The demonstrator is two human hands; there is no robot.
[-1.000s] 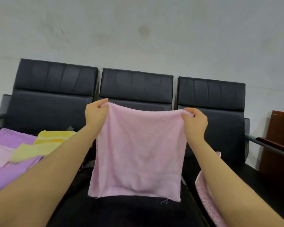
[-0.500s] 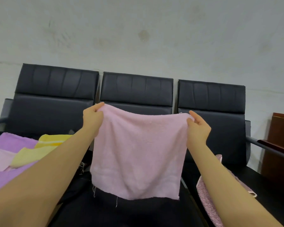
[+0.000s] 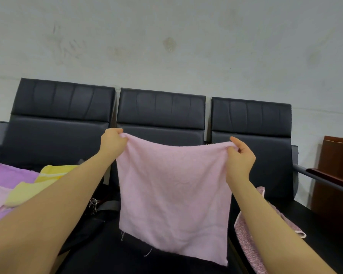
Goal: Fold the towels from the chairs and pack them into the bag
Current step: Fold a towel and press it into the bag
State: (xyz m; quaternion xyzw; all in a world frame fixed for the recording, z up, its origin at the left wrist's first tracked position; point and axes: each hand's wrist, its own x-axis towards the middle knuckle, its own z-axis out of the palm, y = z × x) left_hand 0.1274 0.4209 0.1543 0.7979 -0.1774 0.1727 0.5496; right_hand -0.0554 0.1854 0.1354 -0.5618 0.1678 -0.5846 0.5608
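Both hands — left (image 3: 112,142), right (image 3: 240,161) — pinch the pink towel's (image 3: 173,194) top corners, hanging it before the middle chair (image 3: 160,111). Purple (image 3: 10,173) and yellow (image 3: 53,172) towels lie left; a patterned cloth (image 3: 248,244) right — the black bag (image 3: 83,228) partly hidden.

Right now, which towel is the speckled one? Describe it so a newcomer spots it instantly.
Start at the row of three black chairs against the wall and go to the right-hand seat. The speckled pink towel lies draped there, partly behind the right forearm. Unlike the plain pink towel held up in both hands, it carries a fine dotted pattern.
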